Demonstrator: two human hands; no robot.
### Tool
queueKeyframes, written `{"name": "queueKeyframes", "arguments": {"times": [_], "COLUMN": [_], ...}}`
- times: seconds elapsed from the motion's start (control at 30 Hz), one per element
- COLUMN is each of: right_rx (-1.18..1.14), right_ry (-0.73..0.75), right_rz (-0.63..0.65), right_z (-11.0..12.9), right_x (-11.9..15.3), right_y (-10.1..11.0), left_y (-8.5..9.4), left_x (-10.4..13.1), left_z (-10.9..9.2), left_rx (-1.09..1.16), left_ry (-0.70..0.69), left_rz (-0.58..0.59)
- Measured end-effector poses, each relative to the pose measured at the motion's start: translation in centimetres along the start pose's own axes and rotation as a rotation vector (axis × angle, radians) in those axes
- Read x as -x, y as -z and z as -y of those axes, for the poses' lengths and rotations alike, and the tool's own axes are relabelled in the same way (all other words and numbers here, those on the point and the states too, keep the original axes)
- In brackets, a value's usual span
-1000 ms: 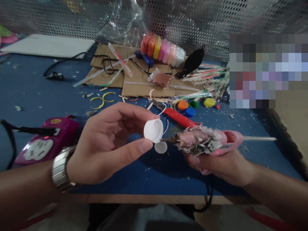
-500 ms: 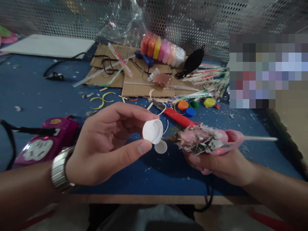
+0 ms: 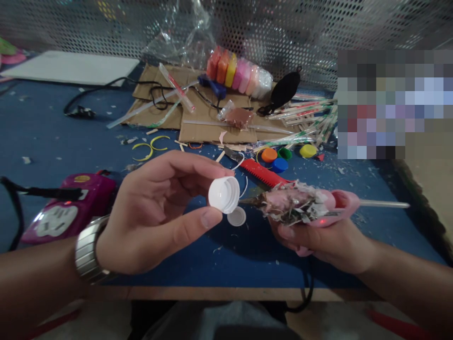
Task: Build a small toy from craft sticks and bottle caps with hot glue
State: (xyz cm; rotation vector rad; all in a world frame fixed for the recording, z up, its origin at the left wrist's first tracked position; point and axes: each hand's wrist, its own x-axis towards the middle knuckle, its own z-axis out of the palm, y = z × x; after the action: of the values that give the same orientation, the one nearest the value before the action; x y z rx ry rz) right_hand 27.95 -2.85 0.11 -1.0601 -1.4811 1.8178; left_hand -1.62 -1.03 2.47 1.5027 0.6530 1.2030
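Note:
My left hand (image 3: 159,212) pinches a white bottle cap (image 3: 223,194) between thumb and fingers, its open side facing right. My right hand (image 3: 322,245) is wrapped round a pink glue gun (image 3: 300,204) with a crusted front, a lit red light and a glue stick out of its back. The gun's nozzle points left, close to the held cap. Another white cap (image 3: 237,216) lies on the blue table just below them. Behind the gun is a red-handled cutter (image 3: 265,173).
A purple power strip (image 3: 72,203) is at the left. Orange, green, blue and yellow caps (image 3: 308,151) lie beyond the gun. Further back are cardboard (image 3: 219,132), wrapped sticks (image 3: 307,118), coloured clay packs (image 3: 239,75) and a white board (image 3: 74,67).
The glue gun's nozzle and the held cap have drawn very slightly apart, the cap shifting a little left. Both hands keep their holds.

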Motion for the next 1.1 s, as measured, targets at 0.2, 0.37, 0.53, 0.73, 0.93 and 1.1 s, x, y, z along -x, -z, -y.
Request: {"name": "queueKeyframes", "arguments": {"times": [0.2,0.37,0.53,0.73,0.93,1.1], "right_rx": [-0.017,-0.069,-0.095,-0.112,-0.135,-0.129], "right_ry": [-0.003,-0.006,-0.042,-0.043,-0.065,-0.082], "right_rz": [0.021,0.049,0.068,0.068,0.053,0.014], "right_z": [-0.32,-0.48,-0.72,-0.80,-0.58,-0.69], "right_x": [-0.06,-0.07,0.09,0.08,0.04,0.14], "right_y": [0.13,0.20,0.43,0.41,0.21,0.28], "left_y": [-0.13,-0.14,-0.10,0.02,0.01,0.00], "left_x": [0.00,0.00,0.02,0.03,-0.09,0.04], "left_z": [0.28,0.34,0.32,0.26,0.01,0.14], "left_rx": [0.019,0.031,0.036,0.030,0.022,0.034], "left_ry": [-0.018,-0.020,-0.004,-0.009,0.018,0.008], "left_rz": [-0.010,0.000,0.001,0.023,0.014,-0.002]}}
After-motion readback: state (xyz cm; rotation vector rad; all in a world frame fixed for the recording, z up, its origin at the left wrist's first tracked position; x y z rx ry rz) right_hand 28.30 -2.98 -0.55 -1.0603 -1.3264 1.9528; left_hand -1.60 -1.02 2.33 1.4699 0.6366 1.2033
